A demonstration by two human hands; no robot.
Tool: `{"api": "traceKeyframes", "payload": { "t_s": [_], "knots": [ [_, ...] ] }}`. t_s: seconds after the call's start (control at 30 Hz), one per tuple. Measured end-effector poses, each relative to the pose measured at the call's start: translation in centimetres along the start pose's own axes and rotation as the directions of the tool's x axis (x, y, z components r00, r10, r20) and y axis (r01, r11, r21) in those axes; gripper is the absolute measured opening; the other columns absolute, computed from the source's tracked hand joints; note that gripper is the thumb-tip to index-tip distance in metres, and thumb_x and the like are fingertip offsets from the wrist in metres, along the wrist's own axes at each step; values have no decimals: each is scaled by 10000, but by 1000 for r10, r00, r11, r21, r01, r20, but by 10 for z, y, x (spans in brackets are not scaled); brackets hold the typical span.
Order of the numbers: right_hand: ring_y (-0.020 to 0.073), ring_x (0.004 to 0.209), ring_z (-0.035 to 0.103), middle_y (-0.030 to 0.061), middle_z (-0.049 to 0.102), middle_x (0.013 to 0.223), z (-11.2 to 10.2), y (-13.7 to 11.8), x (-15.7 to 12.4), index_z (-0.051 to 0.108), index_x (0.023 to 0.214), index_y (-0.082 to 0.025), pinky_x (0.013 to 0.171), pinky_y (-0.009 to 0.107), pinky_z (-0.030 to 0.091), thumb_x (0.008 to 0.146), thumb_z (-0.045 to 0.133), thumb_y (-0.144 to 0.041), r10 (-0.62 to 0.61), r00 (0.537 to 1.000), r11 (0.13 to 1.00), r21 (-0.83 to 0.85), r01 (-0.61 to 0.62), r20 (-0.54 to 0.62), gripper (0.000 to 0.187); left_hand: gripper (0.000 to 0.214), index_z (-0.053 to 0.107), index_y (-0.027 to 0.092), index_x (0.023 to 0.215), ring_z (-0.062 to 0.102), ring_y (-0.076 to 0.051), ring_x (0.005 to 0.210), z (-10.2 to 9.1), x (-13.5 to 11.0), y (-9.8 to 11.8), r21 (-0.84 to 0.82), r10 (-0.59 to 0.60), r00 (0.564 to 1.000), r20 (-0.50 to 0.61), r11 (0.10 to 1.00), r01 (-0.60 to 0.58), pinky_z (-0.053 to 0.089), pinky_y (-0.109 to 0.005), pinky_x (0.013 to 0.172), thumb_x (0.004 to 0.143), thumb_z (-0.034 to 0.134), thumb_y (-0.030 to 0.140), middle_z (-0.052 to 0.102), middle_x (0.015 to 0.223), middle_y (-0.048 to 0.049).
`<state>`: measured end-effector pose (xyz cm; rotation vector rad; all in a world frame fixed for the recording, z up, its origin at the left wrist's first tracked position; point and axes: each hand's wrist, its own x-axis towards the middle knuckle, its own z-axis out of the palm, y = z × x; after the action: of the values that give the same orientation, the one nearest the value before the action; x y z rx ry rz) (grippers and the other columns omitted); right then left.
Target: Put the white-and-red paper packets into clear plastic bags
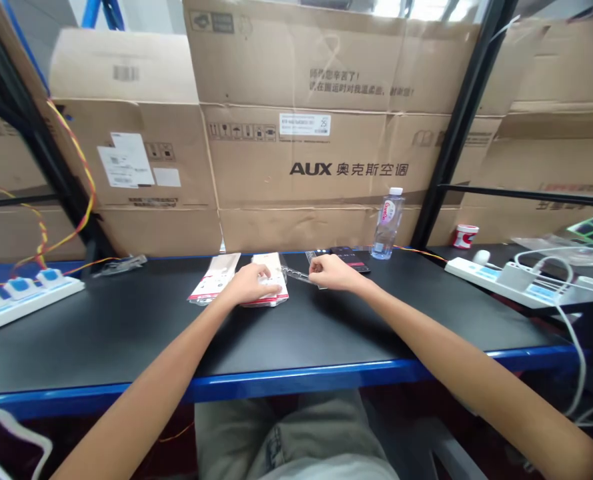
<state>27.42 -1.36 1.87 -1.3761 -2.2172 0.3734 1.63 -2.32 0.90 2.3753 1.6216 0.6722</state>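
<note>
My left hand (pixel 249 283) lies on a white packet with a red edge (pixel 273 267), its thumb and fingers apart. A similar white packet (pixel 215 280) lies to the left of it. My right hand (pixel 335 272) is closed in a pinch on the end of a clear plastic strip (pixel 296 273), which stretches from those fingers to the packet under my left hand. Whether the strip is joined to the packet I cannot tell. Behind my right hand lies a dark flat box (pixel 350 259), partly covered by the hand.
A water bottle (pixel 388 223) stands at the back right. White power strips lie at the left (pixel 31 300) and right (pixel 501 283), with cables. A red and white tub (pixel 465 236) is on the right. Cardboard (pixel 326 193) walls off the back of the black table (pixel 296 340).
</note>
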Motion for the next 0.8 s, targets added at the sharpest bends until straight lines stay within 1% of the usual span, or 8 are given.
{"api": "traceKeyframes", "payload": {
  "t_s": [0.2, 0.3, 0.37, 0.53, 0.6, 0.67, 0.73, 0.8],
  "knots": [
    [151, 654, 615, 28, 695, 710, -3, 1, 0, 662, 739, -176, 553, 217, 409, 712, 592, -228, 2, 999, 1000, -30, 0, 46, 91, 385, 667, 211, 972, 608, -314, 1054, -1, 1, -4, 17, -14, 1000, -16, 1000, 14, 466, -374, 899, 693, 643, 475, 664, 1112, -100],
    [149, 670, 614, 35, 699, 744, -4, 0, 0, 673, 770, -168, 567, 214, 413, 710, 602, -237, 11, 997, 999, -53, -6, 81, 116, 443, 632, 196, 1073, 601, -298, 1092, 1, 3, -8, 12, -46, 998, -44, 999, 47, 457, -365, 933, 695, 628, 427, 622, 1197, -109],
    [148, 671, 614, 35, 697, 747, -4, 1, 0, 668, 773, -168, 574, 212, 415, 713, 606, -243, 15, 995, 998, -65, -8, 96, 114, 503, 595, 186, 1141, 610, -288, 1081, 3, 4, -9, -15, -88, 994, -60, 996, 87, 470, -361, 911, 697, 622, 422, 584, 1243, -123],
    [150, 649, 608, 34, 688, 735, -3, 2, 0, 641, 731, -181, 544, 217, 412, 710, 601, -241, -35, 997, 997, -62, 39, 76, 75, 521, 556, 190, 1175, 624, -276, 1073, 4, 6, -11, -80, -131, 986, -103, 989, 123, 486, -341, 867, 718, 602, 434, 536, 1295, -134],
    [142, 609, 599, 34, 684, 716, -3, 1, -1, 637, 724, -178, 527, 217, 415, 701, 609, -232, -38, 997, 999, -32, 41, 67, 65, 514, 559, 188, 1160, 630, -277, 1062, 4, 7, -12, -95, -124, 986, -109, 989, 114, 489, -336, 847, 713, 608, 437, 543, 1292, -133],
    [129, 538, 580, 27, 676, 680, -2, -1, -2, 644, 752, -173, 488, 215, 414, 704, 602, -222, -4, 996, 999, 40, 1, 89, 81, 475, 582, 184, 1105, 638, -275, 1030, 4, 8, -13, -89, -102, 988, -115, 992, 92, 488, -334, 824, 708, 611, 445, 582, 1238, -123],
    [123, 489, 570, 21, 668, 651, -1, -5, -3, 657, 786, -168, 448, 212, 412, 712, 585, -215, 31, 994, 991, 129, -44, 105, 114, 374, 612, 187, 975, 639, -271, 986, 3, 8, -12, -48, -68, 988, -136, 997, 62, 478, -336, 814, 708, 606, 449, 639, 1111, -99],
    [127, 484, 579, 21, 666, 648, 1, -9, -5, 674, 795, -166, 428, 210, 418, 716, 572, -211, 34, 996, 976, 211, -52, 88, 136, 285, 606, 198, 832, 633, -267, 940, 2, 8, -10, 8, -36, 983, -179, 999, 38, 463, -341, 804, 706, 604, 454, 666, 965, -75]
  ]
}}
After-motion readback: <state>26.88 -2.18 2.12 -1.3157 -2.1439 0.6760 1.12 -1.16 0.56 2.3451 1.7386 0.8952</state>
